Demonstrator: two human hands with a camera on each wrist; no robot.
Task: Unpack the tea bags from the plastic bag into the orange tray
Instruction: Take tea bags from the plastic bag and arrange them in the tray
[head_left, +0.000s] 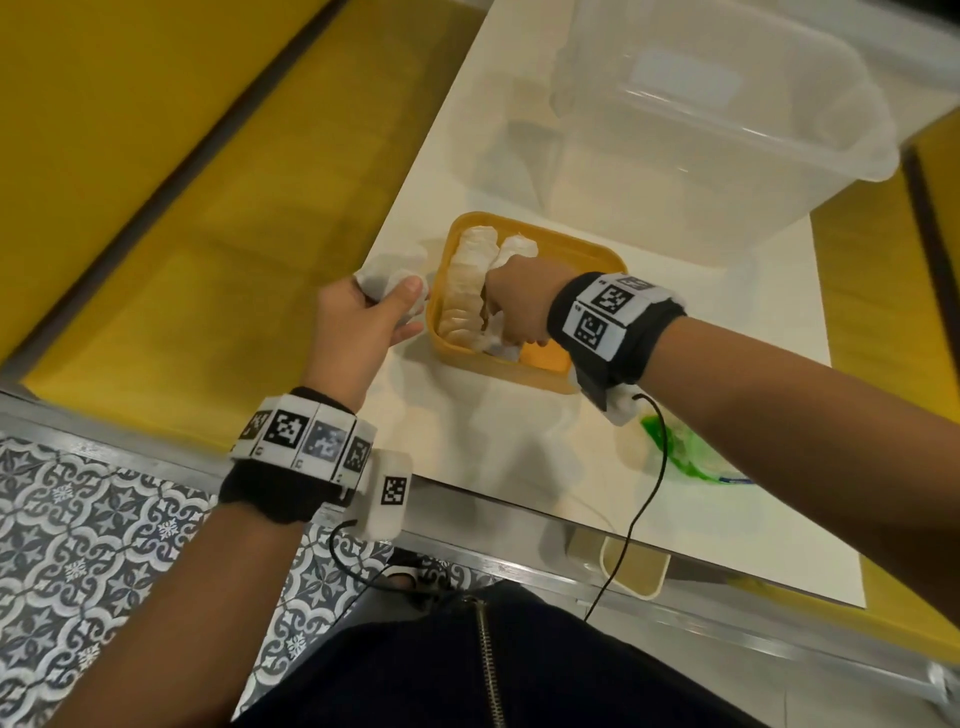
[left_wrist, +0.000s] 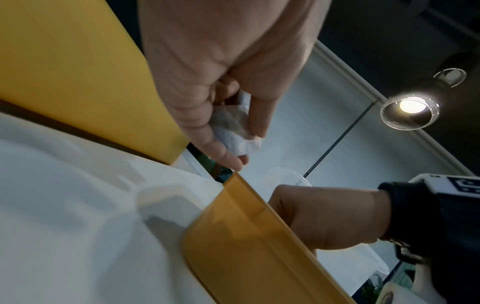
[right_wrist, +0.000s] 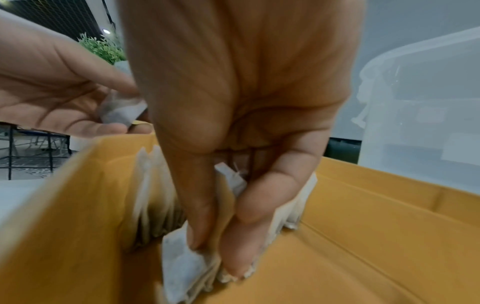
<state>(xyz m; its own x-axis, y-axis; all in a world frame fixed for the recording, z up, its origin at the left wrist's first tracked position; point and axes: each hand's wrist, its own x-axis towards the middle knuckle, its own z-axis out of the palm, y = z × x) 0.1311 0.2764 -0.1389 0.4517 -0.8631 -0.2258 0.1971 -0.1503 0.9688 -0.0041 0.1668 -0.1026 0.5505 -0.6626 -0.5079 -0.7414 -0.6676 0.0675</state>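
The orange tray (head_left: 587, 249) sits on the white table, with a row of tea bags (head_left: 465, 280) standing along its left side. My right hand (head_left: 511, 317) reaches down inside the tray and pinches a small stack of tea bags (right_wrist: 192, 265) between thumb and fingers. My left hand (head_left: 363, 317) hovers just left of the tray's rim (left_wrist: 249, 222) and holds a few tea bags (left_wrist: 233, 129) in its curled fingers. A plastic bag with green print (head_left: 680, 452) lies on the table at the near right, partly hidden by my right forearm.
A large clear plastic tub (head_left: 727, 119) stands behind the tray. A yellow bench (head_left: 156, 182) runs along the table's left side. The table's near edge (head_left: 493, 493) is close to my body, with patterned floor tiles (head_left: 104, 545) below.
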